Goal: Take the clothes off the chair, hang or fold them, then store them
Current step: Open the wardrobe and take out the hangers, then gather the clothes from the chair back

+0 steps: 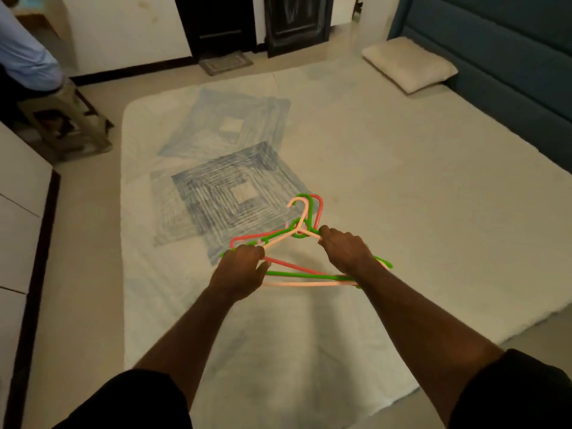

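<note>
Gripping stacked hangers (297, 239) (three colours) with both hands.

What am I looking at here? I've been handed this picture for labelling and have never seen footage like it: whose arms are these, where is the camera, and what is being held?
There is no machine. A person wears one camera on the head, looking forward and down, so you see their own arms. The left hand and right hand together grip a bunch of plastic hangers, green, pink and peach. Below lies a bed with a pale cover, bearing blue square patterns and a pillow. At upper left, a light blue shirt sits on a stool.
</note>
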